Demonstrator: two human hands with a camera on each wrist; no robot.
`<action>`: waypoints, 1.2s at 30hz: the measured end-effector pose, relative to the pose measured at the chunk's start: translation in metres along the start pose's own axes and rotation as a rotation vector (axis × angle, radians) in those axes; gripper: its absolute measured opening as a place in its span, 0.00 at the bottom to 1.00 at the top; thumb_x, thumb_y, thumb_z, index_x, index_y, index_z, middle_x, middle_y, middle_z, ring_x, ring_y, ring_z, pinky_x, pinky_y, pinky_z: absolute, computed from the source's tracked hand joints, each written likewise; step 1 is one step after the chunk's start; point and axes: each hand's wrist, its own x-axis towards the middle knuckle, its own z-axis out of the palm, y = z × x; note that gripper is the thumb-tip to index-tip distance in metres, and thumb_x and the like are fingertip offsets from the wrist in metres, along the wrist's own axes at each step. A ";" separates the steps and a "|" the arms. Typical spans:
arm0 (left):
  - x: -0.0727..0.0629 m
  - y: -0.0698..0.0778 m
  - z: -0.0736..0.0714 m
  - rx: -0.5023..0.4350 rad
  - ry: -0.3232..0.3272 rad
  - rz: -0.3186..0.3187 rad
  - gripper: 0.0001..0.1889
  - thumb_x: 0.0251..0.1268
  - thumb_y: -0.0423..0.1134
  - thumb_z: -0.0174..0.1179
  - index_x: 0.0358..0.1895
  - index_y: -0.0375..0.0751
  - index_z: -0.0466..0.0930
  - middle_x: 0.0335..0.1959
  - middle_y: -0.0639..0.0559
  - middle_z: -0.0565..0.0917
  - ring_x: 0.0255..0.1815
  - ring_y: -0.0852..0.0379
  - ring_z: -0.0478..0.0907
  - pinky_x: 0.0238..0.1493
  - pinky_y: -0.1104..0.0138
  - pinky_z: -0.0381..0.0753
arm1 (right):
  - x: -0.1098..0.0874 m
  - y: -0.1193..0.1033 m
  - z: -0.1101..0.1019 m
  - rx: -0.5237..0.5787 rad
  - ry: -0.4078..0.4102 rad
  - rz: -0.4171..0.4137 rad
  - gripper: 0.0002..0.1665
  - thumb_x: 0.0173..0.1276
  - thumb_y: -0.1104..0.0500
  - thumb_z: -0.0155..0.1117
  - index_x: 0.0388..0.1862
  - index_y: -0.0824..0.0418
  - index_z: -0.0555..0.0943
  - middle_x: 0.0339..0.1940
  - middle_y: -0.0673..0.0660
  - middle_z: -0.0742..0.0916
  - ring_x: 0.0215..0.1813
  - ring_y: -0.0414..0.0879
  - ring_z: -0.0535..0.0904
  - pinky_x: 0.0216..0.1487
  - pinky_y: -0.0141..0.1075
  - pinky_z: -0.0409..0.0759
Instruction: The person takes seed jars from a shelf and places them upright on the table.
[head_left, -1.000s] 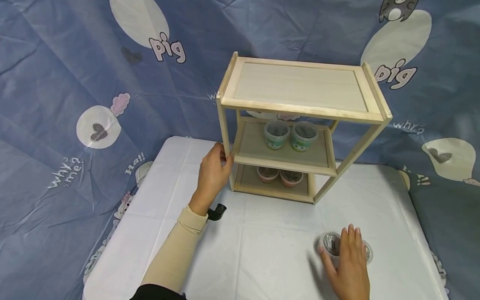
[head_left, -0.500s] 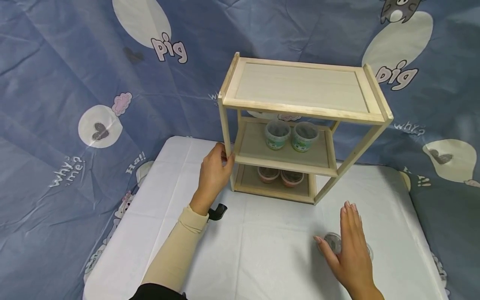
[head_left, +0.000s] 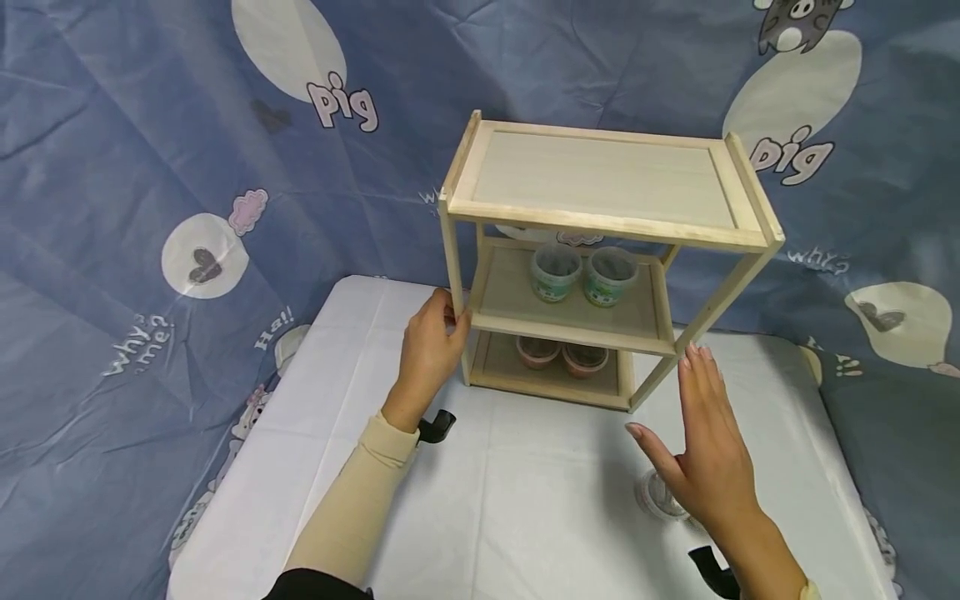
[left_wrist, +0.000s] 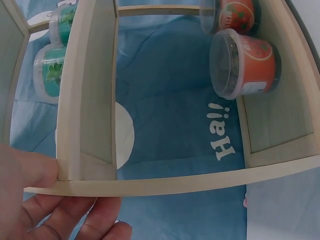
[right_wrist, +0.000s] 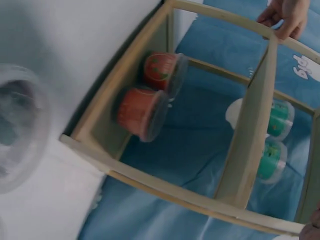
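A three-tier wooden shelf (head_left: 600, 179) stands on the white-covered table. My left hand (head_left: 431, 342) grips its left front post at the middle tier; in the left wrist view the thumb (left_wrist: 37, 169) presses the near side and the fingers curl behind. My right hand (head_left: 712, 450) is raised beside the right front post, fingers straight and thumb spread, holding nothing. Two green-labelled clear tubs (head_left: 556, 283) stand on the middle tier. Two red-labelled tubs (left_wrist: 257, 67) stand on the bottom tier. A clear round tub (head_left: 658, 496) sits on the table, partly hidden under the right hand.
A blue patterned cloth (head_left: 187, 125) hangs behind and at the sides of the table (head_left: 510, 500). The shelf's top tier juts over the lower ones. A black wrist mount (head_left: 437, 426) sits below the left hand, another (head_left: 712, 571) by the right wrist.
My right hand has lifted off the clear tubs on the table and moved forward to the shelf's right front post. The left hand keeps its grip on the left post.
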 end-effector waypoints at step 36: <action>-0.001 -0.001 0.002 -0.003 -0.012 -0.013 0.07 0.76 0.37 0.63 0.48 0.38 0.77 0.42 0.45 0.84 0.43 0.47 0.86 0.41 0.51 0.85 | 0.050 0.033 0.057 0.050 -0.091 0.362 0.61 0.61 0.59 0.82 0.83 0.72 0.54 0.81 0.72 0.62 0.83 0.64 0.56 0.79 0.55 0.56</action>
